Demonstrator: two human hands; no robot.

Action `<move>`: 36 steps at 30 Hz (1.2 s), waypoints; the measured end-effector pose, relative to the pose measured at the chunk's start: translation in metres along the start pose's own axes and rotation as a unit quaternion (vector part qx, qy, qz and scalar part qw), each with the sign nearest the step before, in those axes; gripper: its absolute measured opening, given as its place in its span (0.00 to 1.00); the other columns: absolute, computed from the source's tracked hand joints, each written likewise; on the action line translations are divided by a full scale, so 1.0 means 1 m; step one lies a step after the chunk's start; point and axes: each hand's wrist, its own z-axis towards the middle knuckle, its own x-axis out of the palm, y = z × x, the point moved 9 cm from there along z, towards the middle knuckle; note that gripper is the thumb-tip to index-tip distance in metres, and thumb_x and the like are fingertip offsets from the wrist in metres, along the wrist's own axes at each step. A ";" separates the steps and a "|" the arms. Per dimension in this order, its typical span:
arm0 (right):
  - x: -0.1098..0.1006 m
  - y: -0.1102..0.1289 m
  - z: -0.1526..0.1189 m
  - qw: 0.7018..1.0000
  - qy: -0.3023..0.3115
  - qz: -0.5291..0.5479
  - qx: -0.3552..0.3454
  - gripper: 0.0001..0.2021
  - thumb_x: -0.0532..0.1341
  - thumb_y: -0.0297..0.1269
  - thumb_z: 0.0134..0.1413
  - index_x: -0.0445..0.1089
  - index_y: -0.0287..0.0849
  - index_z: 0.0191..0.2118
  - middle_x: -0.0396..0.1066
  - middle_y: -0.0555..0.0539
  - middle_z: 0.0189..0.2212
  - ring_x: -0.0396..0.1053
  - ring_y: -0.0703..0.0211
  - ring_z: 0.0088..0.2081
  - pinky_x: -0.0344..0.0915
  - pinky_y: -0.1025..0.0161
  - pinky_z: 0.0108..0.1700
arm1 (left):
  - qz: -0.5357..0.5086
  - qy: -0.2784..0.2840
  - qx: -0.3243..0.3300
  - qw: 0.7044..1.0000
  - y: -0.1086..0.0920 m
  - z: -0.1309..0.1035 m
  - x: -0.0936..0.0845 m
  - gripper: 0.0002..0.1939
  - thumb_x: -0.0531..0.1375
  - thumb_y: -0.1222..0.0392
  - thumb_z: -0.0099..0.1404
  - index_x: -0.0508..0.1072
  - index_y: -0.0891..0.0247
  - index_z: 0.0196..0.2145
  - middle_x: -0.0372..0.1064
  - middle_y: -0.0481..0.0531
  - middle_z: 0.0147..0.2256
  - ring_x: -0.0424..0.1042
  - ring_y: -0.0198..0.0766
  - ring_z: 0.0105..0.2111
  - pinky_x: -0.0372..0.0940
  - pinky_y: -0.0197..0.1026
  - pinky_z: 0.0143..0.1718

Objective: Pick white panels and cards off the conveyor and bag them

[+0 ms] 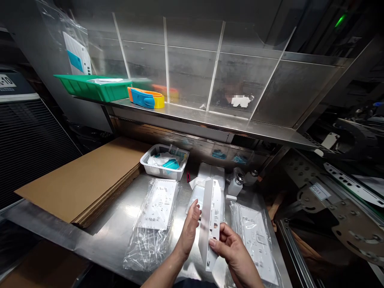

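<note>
My right hand (pixel 229 248) pinches a white plastic panel (pixel 215 216) by its slotted edge, thumb in front. The panel stands nearly upright, edge towards me, with several rectangular cut-outs along its side. To its left, my left hand (pixel 189 232) is open, fingers stretched, beside the panel's flat face; whether the fingertips touch it I cannot tell. A white panel in a clear plastic bag (pixel 158 204) lies left of my hands. Another bagged white panel (pixel 255 236) lies to the right. Behind the held panel is a stack of white wrapped material (pixel 211 171), partly hidden.
Brown cardboard sheets (pixel 90 176) are stacked on the metal table's left. Further back stand a grey bin (pixel 163 172) of cloths and white pump bottles (pixel 235 185). A red cutter (pixel 188 177) lies near the bin. Above, a shelf (pixel 192 116) holds a green tray (pixel 99 90) and coloured tape rolls (pixel 146 98).
</note>
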 end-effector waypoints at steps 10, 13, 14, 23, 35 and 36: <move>-0.012 0.047 0.006 0.984 -0.059 -0.154 -0.070 0.18 0.66 0.49 0.42 0.71 0.42 0.37 0.67 0.51 0.25 0.61 0.61 0.28 0.57 0.65 0.30 | 0.032 0.149 0.058 0.987 -0.015 -0.004 0.025 0.50 0.63 0.48 0.52 0.38 0.57 0.63 0.50 0.60 0.59 0.57 0.50 0.55 0.55 0.50 0.53; -0.004 0.074 0.014 0.971 -0.048 -0.202 -0.117 0.15 0.63 0.50 0.46 0.69 0.41 0.28 0.63 0.52 0.21 0.58 0.63 0.25 0.55 0.66 0.29 | 0.060 0.162 0.072 0.982 -0.020 -0.008 0.029 0.48 0.63 0.50 0.53 0.39 0.56 0.63 0.48 0.59 0.60 0.55 0.50 0.56 0.55 0.49 0.54; 0.002 0.079 0.017 0.965 -0.032 -0.223 -0.131 0.16 0.62 0.50 0.48 0.67 0.40 0.25 0.61 0.53 0.20 0.57 0.64 0.24 0.55 0.66 0.28 | 0.076 0.156 0.081 0.982 -0.024 -0.009 0.028 0.47 0.63 0.50 0.53 0.40 0.56 0.63 0.48 0.58 0.60 0.55 0.50 0.57 0.54 0.49 0.54; 0.013 0.088 0.022 0.966 -0.011 -0.220 -0.134 0.18 0.60 0.49 0.51 0.65 0.40 0.22 0.58 0.54 0.18 0.55 0.65 0.23 0.53 0.66 0.27 | 0.175 0.083 0.126 0.973 -0.059 -0.012 0.012 0.51 0.68 0.55 0.45 0.47 0.58 0.62 0.50 0.59 0.60 0.48 0.55 0.60 0.48 0.52 0.59; 0.011 0.089 0.011 0.946 -0.018 -0.292 -0.140 0.14 0.63 0.47 0.47 0.70 0.41 0.23 0.65 0.50 0.21 0.60 0.59 0.26 0.57 0.63 0.30 | 0.239 0.117 0.175 0.948 -0.055 -0.009 0.020 0.54 0.66 0.57 0.47 0.38 0.54 0.63 0.44 0.59 0.62 0.46 0.56 0.61 0.47 0.55 0.59; 0.009 0.092 0.009 0.939 -0.030 -0.307 -0.150 0.18 0.60 0.50 0.49 0.68 0.41 0.20 0.63 0.50 0.19 0.60 0.59 0.25 0.57 0.62 0.31 | 0.270 0.124 0.208 0.932 -0.059 -0.010 0.021 0.54 0.66 0.57 0.47 0.37 0.54 0.63 0.40 0.59 0.63 0.43 0.57 0.62 0.45 0.56 0.59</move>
